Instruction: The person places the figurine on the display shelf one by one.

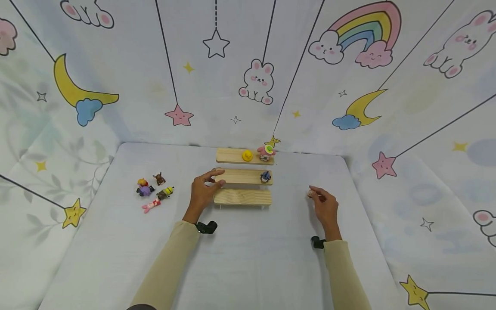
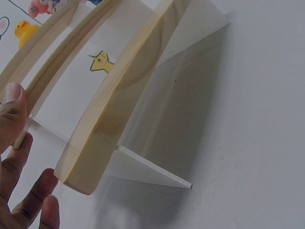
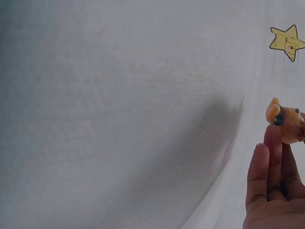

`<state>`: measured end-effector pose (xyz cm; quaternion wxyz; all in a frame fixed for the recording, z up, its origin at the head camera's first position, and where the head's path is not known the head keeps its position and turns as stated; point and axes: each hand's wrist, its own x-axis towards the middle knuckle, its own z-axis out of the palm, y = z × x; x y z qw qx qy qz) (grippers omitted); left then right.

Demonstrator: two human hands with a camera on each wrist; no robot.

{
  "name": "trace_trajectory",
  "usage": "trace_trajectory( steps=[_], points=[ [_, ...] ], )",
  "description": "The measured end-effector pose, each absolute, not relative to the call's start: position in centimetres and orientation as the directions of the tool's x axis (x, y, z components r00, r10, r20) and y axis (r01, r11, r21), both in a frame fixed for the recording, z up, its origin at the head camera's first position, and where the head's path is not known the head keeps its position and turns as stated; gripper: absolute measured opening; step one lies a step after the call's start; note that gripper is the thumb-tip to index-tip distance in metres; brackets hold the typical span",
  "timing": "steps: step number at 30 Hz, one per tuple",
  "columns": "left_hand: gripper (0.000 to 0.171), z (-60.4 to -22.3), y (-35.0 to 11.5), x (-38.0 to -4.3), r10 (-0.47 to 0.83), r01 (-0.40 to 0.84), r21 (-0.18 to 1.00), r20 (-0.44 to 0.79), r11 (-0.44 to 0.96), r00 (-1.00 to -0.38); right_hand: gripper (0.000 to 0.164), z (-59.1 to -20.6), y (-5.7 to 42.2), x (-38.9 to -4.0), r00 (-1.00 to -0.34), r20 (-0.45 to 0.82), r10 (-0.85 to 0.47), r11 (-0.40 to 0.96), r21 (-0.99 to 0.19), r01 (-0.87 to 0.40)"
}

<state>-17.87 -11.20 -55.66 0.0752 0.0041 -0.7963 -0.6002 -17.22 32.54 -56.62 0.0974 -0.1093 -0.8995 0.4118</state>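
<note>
A wooden three-tier shelf [image 1: 242, 197] with thin white side supports stands at the table's middle. My left hand [image 1: 203, 189] holds the left end of its middle board, thumb and index finger at the edges, while the other fingers [image 2: 34, 195] stay loosely bent beside the lowest board. My right hand [image 1: 325, 207] is off to the shelf's right and pinches a small orange-tan figurine [image 3: 289, 123] above the table; my fingers partly hide it. On the top board sit a yellow duck [image 1: 247, 155] and a pink figurine [image 1: 265, 153]. A dark blue figurine [image 1: 265, 176] occupies the middle board's right end.
Left of the shelf, several figurines lie close together: a brown one [image 1: 159, 178], a purple one [image 1: 145, 190], a yellow-and-dark one [image 1: 165, 193] and a pink-and-red one [image 1: 151, 205]. Printed cloth walls [image 1: 147, 125] bound the white table [image 1: 248, 262] behind and at both sides.
</note>
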Motion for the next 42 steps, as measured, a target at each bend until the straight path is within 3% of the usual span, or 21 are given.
trace_trajectory(
  steps=[14, 34, 42],
  points=[
    [0.035, -55.6, -11.2, -17.9, -0.092, 0.104, 0.957, 0.133, 0.271, -0.987, 0.026, -57.1, 32.6, -17.0, -0.967, 0.045, 0.252, 0.670, -0.729, 0.141],
    [0.034, -55.8, -11.2, -18.0, -0.095, 0.097, 0.959, 0.126, 0.268, -0.987, 0.033, -54.3, 28.9, -16.3, -0.966, 0.187, 0.179, 0.606, -0.795, -0.042],
    [0.035, -55.7, -11.1, -17.9, -0.105, 0.089, 0.956, 0.122, 0.280, -0.987, 0.026, -53.5, 27.0, -15.9, -0.959, 0.255, 0.121, 0.574, -0.807, -0.142]
  ],
)
